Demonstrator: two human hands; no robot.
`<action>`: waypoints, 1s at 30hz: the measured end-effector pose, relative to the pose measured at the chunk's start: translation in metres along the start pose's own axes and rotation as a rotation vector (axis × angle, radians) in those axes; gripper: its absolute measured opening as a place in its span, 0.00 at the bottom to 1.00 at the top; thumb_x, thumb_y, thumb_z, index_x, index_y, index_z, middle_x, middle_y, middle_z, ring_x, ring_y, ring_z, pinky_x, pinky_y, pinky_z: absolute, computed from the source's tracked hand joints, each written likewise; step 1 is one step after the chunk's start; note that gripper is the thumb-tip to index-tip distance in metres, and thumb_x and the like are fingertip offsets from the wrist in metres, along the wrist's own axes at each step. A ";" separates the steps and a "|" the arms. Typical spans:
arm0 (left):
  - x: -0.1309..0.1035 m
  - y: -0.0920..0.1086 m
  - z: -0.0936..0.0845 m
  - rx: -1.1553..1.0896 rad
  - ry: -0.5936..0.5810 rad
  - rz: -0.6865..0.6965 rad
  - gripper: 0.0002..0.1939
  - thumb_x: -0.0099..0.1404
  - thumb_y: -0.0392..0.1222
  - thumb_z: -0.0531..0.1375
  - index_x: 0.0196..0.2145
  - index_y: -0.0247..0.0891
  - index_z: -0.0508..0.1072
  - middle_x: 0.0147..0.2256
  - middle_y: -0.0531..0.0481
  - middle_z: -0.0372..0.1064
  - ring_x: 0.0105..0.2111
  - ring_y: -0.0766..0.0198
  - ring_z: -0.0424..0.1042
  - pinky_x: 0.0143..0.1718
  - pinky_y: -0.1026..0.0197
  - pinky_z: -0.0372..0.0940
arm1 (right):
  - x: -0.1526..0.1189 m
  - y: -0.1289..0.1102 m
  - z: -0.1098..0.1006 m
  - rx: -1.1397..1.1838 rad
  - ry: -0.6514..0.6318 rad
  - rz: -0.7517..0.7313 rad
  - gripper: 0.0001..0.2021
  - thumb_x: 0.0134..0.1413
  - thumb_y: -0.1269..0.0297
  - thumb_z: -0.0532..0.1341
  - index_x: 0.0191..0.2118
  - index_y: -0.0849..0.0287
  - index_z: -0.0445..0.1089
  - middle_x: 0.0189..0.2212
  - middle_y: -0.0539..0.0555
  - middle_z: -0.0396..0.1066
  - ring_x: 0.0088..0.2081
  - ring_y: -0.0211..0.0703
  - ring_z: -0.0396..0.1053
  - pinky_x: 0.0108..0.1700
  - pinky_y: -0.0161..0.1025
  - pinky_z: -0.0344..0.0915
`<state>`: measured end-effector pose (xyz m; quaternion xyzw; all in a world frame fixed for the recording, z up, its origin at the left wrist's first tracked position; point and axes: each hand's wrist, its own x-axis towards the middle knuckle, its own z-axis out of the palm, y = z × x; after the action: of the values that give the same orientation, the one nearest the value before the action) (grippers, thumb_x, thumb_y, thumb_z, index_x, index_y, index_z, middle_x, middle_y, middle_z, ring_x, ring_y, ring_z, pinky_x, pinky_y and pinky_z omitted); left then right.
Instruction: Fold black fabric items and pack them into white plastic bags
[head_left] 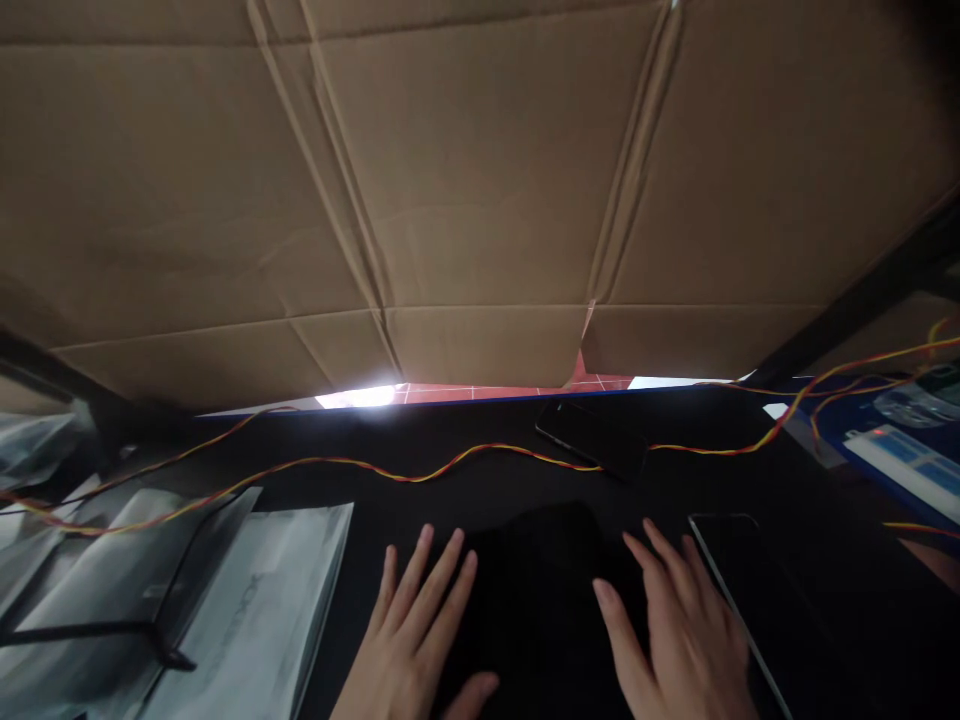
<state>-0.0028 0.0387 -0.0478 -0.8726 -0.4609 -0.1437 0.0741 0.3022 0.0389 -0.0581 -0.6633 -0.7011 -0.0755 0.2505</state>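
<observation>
My left hand (418,625) lies spread on the black tabletop (420,505), with nothing in it. To its left is a stack of clear plastic bags (259,590) with blurred print. My right hand (679,635) rests palm down, fingers apart and holding nothing. Close beside its outer edge lies a dark flat phone-like slab (780,610) with a pale rim. Between the two hands is a very dark patch; I cannot tell whether it is an object or shadow. Beyond them lies a black phone (589,437), crossed by a twisted red-and-yellow wire (409,478).
A large creased cardboard sheet (487,170) stands upright along the back. Dark frame posts flank it at left (67,385) and right (847,310). A black bent rod (90,632) crosses the bags. At far right is a white-and-blue box (904,465) with wires around it.
</observation>
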 end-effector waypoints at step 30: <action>0.009 0.003 -0.020 -0.130 0.060 -0.109 0.39 0.82 0.45 0.51 0.82 0.46 0.38 0.76 0.46 0.57 0.75 0.45 0.59 0.72 0.42 0.64 | 0.013 -0.087 0.019 0.409 -0.006 -0.481 0.22 0.67 0.74 0.56 0.63 0.58 0.74 0.63 0.53 0.79 0.64 0.51 0.76 0.59 0.44 0.78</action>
<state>0.0003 0.0389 -0.0260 -0.8444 -0.4950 -0.2034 0.0233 0.2137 0.0495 -0.0492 -0.4147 -0.8393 0.0118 0.3515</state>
